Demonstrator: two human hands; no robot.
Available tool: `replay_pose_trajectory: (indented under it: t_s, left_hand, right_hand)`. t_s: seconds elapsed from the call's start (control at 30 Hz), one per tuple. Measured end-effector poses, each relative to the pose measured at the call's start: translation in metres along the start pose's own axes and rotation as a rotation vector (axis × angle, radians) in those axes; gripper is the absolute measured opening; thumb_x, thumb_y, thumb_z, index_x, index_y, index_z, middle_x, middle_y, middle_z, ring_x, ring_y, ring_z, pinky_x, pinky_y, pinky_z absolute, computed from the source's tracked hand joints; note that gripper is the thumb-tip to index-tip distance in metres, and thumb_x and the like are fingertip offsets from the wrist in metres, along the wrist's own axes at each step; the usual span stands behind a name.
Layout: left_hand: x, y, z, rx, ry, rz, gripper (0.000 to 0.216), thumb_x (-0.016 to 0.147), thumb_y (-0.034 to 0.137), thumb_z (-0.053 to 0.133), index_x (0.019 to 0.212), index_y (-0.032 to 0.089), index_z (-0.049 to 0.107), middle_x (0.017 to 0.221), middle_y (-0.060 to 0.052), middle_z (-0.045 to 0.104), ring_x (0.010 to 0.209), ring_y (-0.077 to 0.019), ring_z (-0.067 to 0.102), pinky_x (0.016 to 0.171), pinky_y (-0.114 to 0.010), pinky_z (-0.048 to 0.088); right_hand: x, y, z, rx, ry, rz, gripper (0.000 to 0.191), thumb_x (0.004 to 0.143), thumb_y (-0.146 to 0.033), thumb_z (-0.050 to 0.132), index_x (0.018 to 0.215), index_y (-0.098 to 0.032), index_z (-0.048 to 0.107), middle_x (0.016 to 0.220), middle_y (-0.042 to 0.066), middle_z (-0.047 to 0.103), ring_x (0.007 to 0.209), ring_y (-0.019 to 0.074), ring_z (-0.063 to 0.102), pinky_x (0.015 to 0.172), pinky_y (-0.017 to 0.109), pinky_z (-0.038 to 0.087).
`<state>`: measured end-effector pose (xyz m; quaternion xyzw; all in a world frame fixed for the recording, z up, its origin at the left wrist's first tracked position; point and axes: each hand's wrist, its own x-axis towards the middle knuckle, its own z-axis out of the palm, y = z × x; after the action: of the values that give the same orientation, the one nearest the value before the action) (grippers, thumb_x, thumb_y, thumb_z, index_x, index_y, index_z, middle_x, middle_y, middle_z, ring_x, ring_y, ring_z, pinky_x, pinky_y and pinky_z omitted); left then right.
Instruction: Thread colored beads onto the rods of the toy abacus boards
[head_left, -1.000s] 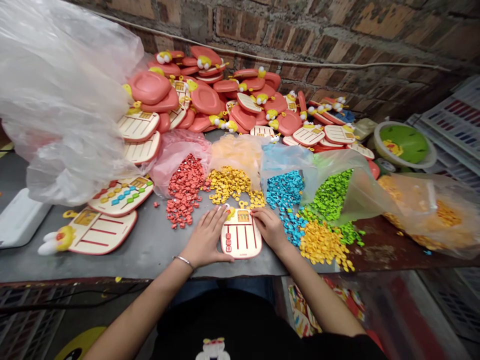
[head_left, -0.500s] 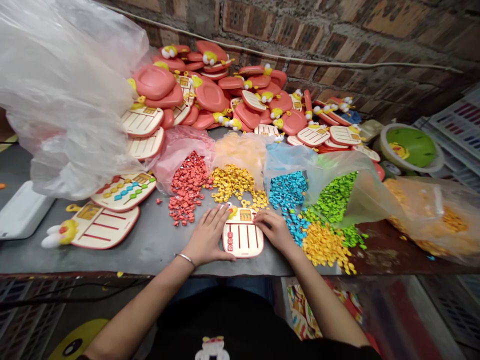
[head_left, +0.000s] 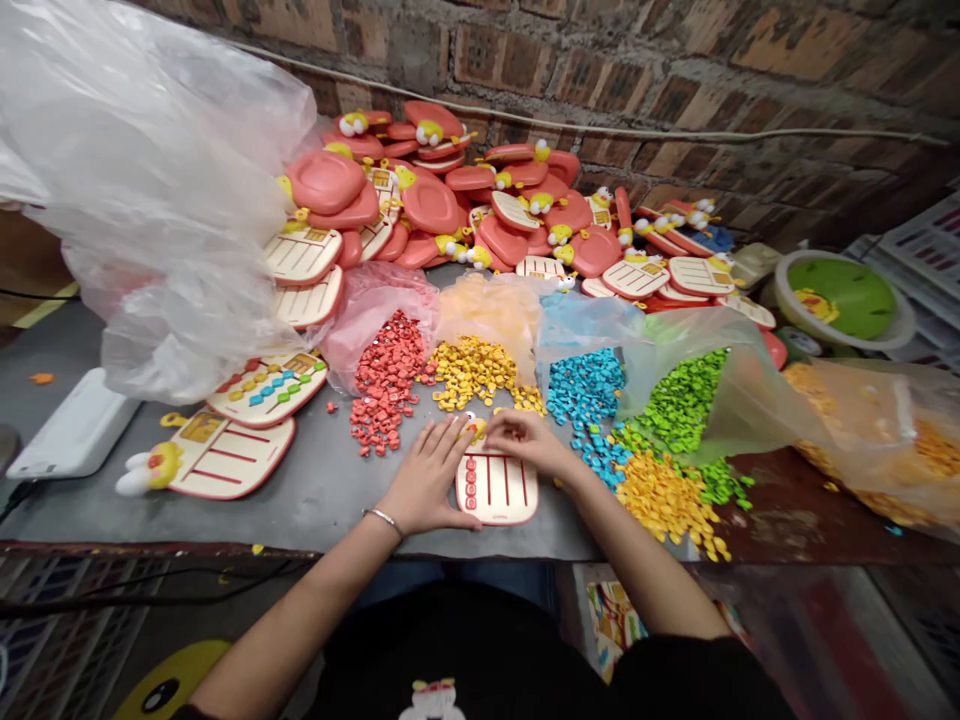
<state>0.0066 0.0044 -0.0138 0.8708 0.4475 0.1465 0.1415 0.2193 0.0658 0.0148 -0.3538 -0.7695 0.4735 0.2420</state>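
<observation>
The left hand (head_left: 427, 480) lies spread flat against the abacus board's (head_left: 499, 497) left edge — the right hand (head_left: 527, 442) curls narrowly over its top edge, any grip unclear, with blue beads (head_left: 596, 455) just beside.

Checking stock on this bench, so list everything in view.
bead board: one, cream with red rim, between the hands
filled board: one, cream, multicoloured pieces, left
chick-headed board: one, cream, front left
board pile: many, salmon-pink, by the brick wall
red pieces: many, centre left
yellow pieces: many, front right
blue pieces: many, centre
green pieces: many, in a bag, right
plastic sheet: one, clear, far left
bowl: one, green inside, far right
left hand: one, bangle, at the board's left
right hand: one, over the board's top
</observation>
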Motion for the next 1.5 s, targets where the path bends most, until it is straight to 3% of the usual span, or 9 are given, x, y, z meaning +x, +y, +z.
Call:
replay_pose_trajectory:
  t_s: [0.13, 0.27, 0.4, 0.53, 0.63, 0.93, 1.27, 1.43, 1.5]
  left_hand:
    - [0.0, 0.001, -0.002, 0.013, 0.008, 0.018, 0.122, 0.061, 0.087, 0.057, 0.153, 0.015, 0.022, 0.158, -0.017, 0.018, 0.145, -0.0365, 0.015, 0.118, -0.052, 0.008]
    - [-0.002, 0.002, -0.004, 0.029, 0.009, 0.02, 0.116, 0.062, 0.085, 0.058, 0.15, 0.016, 0.028, 0.159, -0.018, 0.018, 0.145, -0.0367, 0.015, 0.118, -0.054, 0.007]
    - [-0.004, 0.002, -0.007, 0.031, 0.023, 0.013, 0.115, 0.064, 0.084, 0.057, 0.152, 0.017, 0.025, 0.159, -0.018, 0.016, 0.145, -0.0383, 0.013, 0.117, -0.057, 0.006]
    - [-0.004, 0.004, -0.009, 0.037, 0.014, 0.047, 0.112, 0.068, 0.083, 0.055, 0.153, 0.017, 0.023, 0.159, -0.017, 0.016, 0.146, -0.0389, 0.01, 0.116, -0.059, 0.002]
    - [-0.002, 0.004, -0.007, 0.037, -0.001, 0.088, 0.112, 0.07, 0.084, 0.051, 0.153, 0.017, 0.02, 0.159, -0.016, 0.018, 0.146, -0.0377, 0.01, 0.116, -0.059, -0.003]
    - [-0.001, 0.004, -0.004, 0.03, -0.028, 0.102, 0.107, 0.073, 0.079, 0.054, 0.153, 0.016, 0.021, 0.157, -0.012, 0.025, 0.146, -0.0322, 0.017, 0.119, -0.05, 0.001]
    - [0.0, 0.003, -0.003, 0.022, -0.04, 0.119, 0.11, 0.071, 0.08, 0.055, 0.152, 0.012, 0.023, 0.157, -0.013, 0.025, 0.146, -0.0306, 0.017, 0.12, -0.044, 0.011]
    - [-0.001, 0.002, -0.004, 0.028, -0.023, 0.102, 0.11, 0.069, 0.081, 0.055, 0.151, 0.013, 0.025, 0.157, -0.012, 0.026, 0.145, -0.0311, 0.019, 0.119, -0.044, 0.012]
    - [-0.001, 0.002, -0.004, 0.032, -0.024, 0.103, 0.108, 0.07, 0.081, 0.055, 0.15, 0.013, 0.028, 0.157, -0.013, 0.027, 0.145, -0.0319, 0.021, 0.119, -0.046, 0.013]
  right_hand:
    - [0.034, 0.012, -0.017, -0.435, 0.288, -0.011, 0.006, 0.084, -0.022, 0.065, 0.089, -0.018, 0.064, 0.087, 0.006, 0.07, 0.084, 0.0209, 0.064, 0.075, 0.032, 0.05]
    - [0.066, 0.017, -0.008, -0.804, 0.228, -0.009, 0.009, 0.081, -0.009, 0.065, 0.085, -0.017, 0.065, 0.085, 0.01, 0.07, 0.089, 0.025, 0.061, 0.079, 0.035, 0.048]
    - [0.056, 0.014, -0.013, -0.617, 0.309, -0.091, 0.012, 0.086, -0.011, 0.059, 0.093, -0.018, 0.065, 0.093, 0.009, 0.069, 0.089, 0.0213, 0.062, 0.079, 0.033, 0.05]
    - [0.009, 0.009, -0.035, -0.354, 0.392, -0.156, 0.012, 0.091, -0.022, 0.056, 0.096, -0.02, 0.067, 0.098, 0.008, 0.065, 0.091, 0.0195, 0.063, 0.074, 0.031, 0.054]
    - [-0.02, 0.01, -0.04, -0.38, 0.369, -0.142, 0.015, 0.093, -0.024, 0.054, 0.095, -0.021, 0.069, 0.095, 0.007, 0.064, 0.09, 0.0195, 0.063, 0.075, 0.032, 0.054]
    - [-0.029, 0.021, -0.012, -0.718, 0.238, -0.138, 0.018, 0.094, -0.018, 0.05, 0.088, -0.018, 0.067, 0.081, 0.009, 0.066, 0.079, 0.0221, 0.06, 0.072, 0.034, 0.05]
    - [-0.036, 0.016, 0.022, -0.269, 0.317, -0.118, 0.015, 0.088, -0.024, 0.062, 0.102, -0.019, 0.065, 0.094, 0.008, 0.072, 0.083, 0.0204, 0.067, 0.078, 0.034, 0.052]
    - [-0.033, 0.008, 0.02, -0.012, 0.012, -0.06, 0.041, 0.081, -0.035, 0.072, 0.118, -0.02, 0.062, 0.081, 0.002, 0.072, 0.07, 0.0173, 0.067, 0.072, 0.031, 0.053]
    - [-0.029, 0.005, 0.007, 0.028, -0.039, -0.038, 0.037, 0.081, -0.037, 0.071, 0.114, -0.02, 0.065, 0.083, 0.003, 0.072, 0.074, 0.0179, 0.067, 0.071, 0.03, 0.053]
